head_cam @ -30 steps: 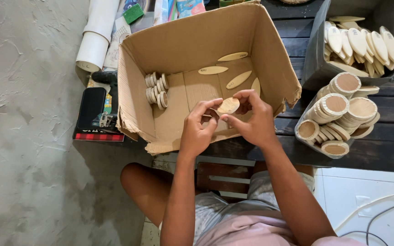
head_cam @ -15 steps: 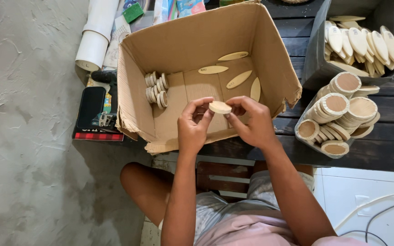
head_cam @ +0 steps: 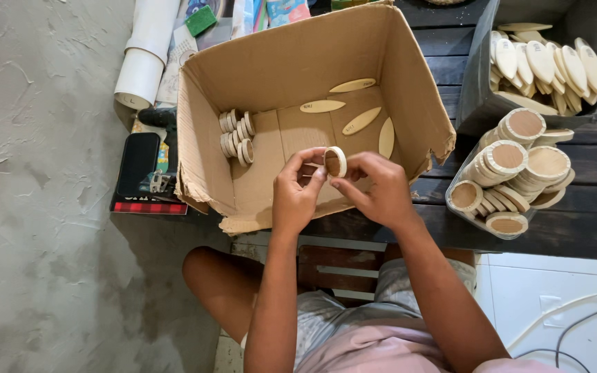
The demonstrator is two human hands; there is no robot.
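Observation:
My left hand and my right hand meet over the front of an open cardboard box. Both pinch a small round wooden disc, held on edge between the fingertips. Inside the box, several similar discs stand in two short rows by the left wall. Several flat oval wooden pieces lie on the box floor at the back right.
A clear tray of round wooden discs sits right of the box on a dark slatted table. Behind it a grey bin holds oval pieces. White paper rolls and a black device lie left of the box.
The disc was lying flat between my fingers; it now stands on edge, turned and lifted slightly toward the box. Both hands stayed in about the same spot.

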